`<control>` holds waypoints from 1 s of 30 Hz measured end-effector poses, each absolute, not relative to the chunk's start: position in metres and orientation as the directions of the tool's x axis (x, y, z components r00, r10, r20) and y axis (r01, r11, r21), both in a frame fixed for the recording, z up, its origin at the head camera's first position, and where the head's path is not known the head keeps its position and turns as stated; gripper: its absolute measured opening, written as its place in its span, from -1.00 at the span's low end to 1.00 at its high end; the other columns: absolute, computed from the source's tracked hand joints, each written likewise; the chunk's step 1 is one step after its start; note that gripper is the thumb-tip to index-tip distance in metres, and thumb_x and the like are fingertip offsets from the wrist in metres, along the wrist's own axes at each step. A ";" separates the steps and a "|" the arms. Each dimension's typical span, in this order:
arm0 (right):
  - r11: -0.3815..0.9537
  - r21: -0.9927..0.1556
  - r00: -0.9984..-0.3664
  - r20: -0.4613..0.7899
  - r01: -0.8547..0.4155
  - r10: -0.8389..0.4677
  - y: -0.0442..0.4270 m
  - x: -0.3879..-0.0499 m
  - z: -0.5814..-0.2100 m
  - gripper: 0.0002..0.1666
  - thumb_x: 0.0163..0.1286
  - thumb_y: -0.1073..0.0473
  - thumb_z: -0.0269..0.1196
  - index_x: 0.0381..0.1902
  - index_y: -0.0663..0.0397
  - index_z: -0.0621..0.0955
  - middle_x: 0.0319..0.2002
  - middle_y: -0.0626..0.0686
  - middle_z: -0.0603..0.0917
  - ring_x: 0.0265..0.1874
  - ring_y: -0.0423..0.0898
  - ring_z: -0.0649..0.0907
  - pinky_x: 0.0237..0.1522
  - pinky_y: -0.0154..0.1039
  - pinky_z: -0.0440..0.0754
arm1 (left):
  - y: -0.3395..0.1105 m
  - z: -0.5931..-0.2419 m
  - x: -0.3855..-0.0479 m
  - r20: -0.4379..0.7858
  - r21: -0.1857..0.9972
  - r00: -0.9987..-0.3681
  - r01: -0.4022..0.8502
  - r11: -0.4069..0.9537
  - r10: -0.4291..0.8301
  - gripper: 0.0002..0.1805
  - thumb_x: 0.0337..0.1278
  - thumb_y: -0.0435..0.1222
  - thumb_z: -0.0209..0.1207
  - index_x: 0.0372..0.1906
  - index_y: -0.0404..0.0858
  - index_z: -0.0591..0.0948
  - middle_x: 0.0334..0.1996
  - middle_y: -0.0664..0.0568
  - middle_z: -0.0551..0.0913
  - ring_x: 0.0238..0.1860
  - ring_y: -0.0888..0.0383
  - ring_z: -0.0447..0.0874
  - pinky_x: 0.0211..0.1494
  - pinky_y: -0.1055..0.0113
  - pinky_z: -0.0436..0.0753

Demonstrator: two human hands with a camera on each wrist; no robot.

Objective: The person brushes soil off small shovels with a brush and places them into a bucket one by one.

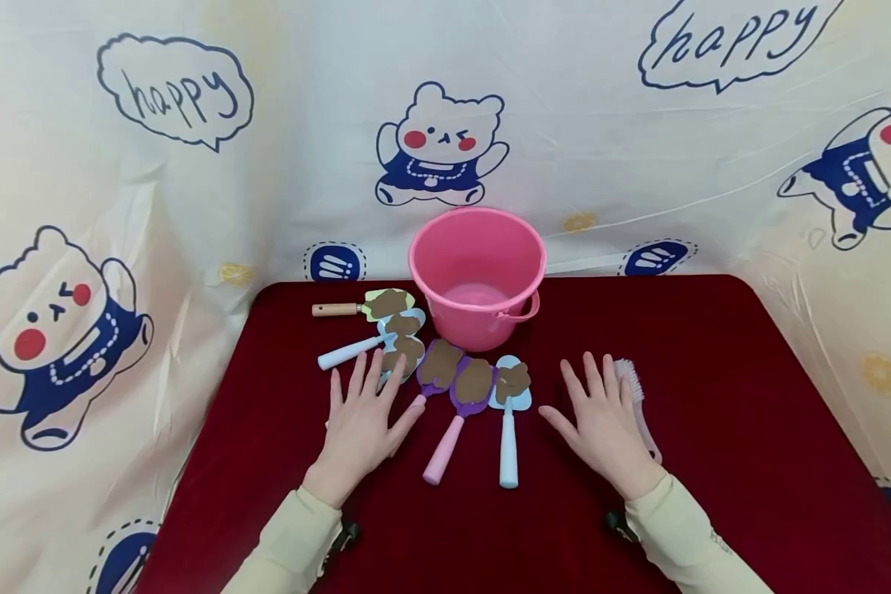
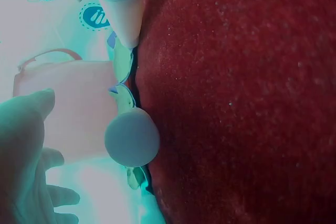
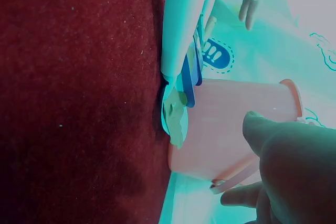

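My left hand point(image 1: 358, 429) is spread with straight fingers above the left side of a fan of small shovels, partly hiding some handles. My right hand point(image 1: 603, 421), fingers also straight, hovers beside a white-bristled brush point(image 1: 629, 375) with a pale handle. Brown patches cover the shovel blades. Between the hands lie a purple shovel with a pink handle point(image 1: 443, 452) and a light blue shovel point(image 1: 508, 450). Another purple shovel point(image 1: 440, 363) and a blue-handled one point(image 1: 345, 353) lie nearer my left hand. Neither hand holds anything.
A pink bucket point(image 1: 478, 318) stands upright behind the shovels, its handle hanging down at the right. At the far left lies a green trowel with a wooden handle point(image 1: 336, 310). Dark red cloth point(image 1: 742, 396) covers the table; a printed white curtain point(image 1: 586, 165) surrounds it.
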State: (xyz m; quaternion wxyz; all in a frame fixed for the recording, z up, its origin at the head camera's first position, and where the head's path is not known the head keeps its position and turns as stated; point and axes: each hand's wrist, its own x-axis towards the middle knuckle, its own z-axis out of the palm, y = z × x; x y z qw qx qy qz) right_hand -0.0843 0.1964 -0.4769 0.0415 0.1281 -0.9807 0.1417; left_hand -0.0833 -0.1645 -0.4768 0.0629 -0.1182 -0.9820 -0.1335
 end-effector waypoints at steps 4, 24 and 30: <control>0.926 -0.269 -0.964 0.117 -0.263 -0.240 0.203 -0.086 -0.477 -0.05 0.45 -0.26 0.28 0.55 0.22 0.33 0.53 0.47 0.21 0.55 0.50 0.08 0.42 0.54 0.07 | -0.162 -0.477 -0.084 0.183 0.261 -0.960 0.257 0.930 0.214 -0.20 0.44 0.21 0.10 0.61 -0.08 0.31 0.59 -0.28 0.19 0.63 -0.32 -0.02 0.53 -0.46 -0.09; 0.966 -0.160 -0.975 0.121 -0.205 -0.187 0.268 -0.078 -0.467 -0.49 0.40 0.02 0.37 -0.36 0.43 0.51 -0.66 0.14 0.46 -0.80 0.05 0.47 -0.81 -0.02 0.45 | -0.159 -0.472 -0.073 0.379 0.202 -0.884 0.367 0.908 0.273 -0.78 0.37 -0.21 0.28 -0.31 -0.28 0.59 -0.36 -0.08 0.53 -0.36 -0.05 0.46 -0.41 0.16 0.44; 0.980 -0.142 -0.989 -0.028 -0.141 -0.146 0.280 -0.076 -0.475 -0.47 0.43 -0.02 0.33 -0.44 0.35 0.45 -0.68 0.14 0.45 -0.77 0.09 0.49 -0.75 0.05 0.49 | -0.160 -0.473 -0.069 0.369 0.202 -0.886 0.372 0.906 0.281 -0.79 0.36 -0.21 0.32 -0.17 -0.31 0.68 -0.29 -0.11 0.59 -0.32 -0.06 0.52 -0.35 0.12 0.56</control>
